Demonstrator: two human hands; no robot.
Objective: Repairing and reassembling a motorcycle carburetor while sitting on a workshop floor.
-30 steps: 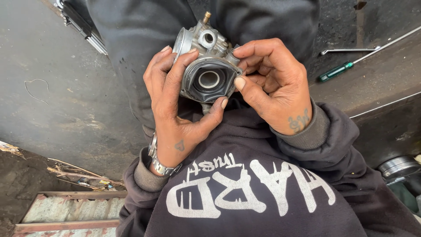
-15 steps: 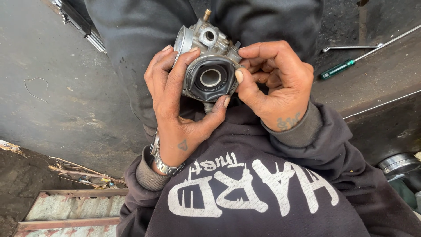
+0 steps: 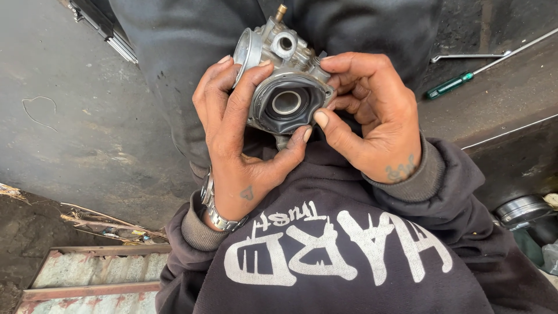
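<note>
Two bare hands gripping one grey metal carburetor (image 3: 283,75), held up in front of the chest, above the dark printed sweatshirt (image 3: 325,256). Left hand (image 3: 238,134) wrapping the part from the left and below: fingers (image 3: 224,87) curling over the left rim, thumb pressing under the round opening. Right hand (image 3: 372,116) closing on the part from the right: thumb tip resting at the lower right edge of the opening, other fingers bending over the upper right corner. Both sets of fingers closing snugly on the metal body, touching it, with no slack visible. Round opening with black rubber ring (image 3: 286,104) facing the camera; small brass fitting (image 3: 281,11) sticking up at the top. Metal wristwatch (image 3: 212,206) sitting on the left wrist, just above the sweatshirt cuff. Green-handled screwdriver (image 3: 447,86) lying on the dark surface at upper right, well apart from the hands, beside a thin metal rod (image 3: 465,56). Round metal part (image 3: 520,210) lying at the right edge. Rusty corrugated sheet (image 3: 93,279) lying at lower left, near dry twigs (image 3: 99,224).
</note>
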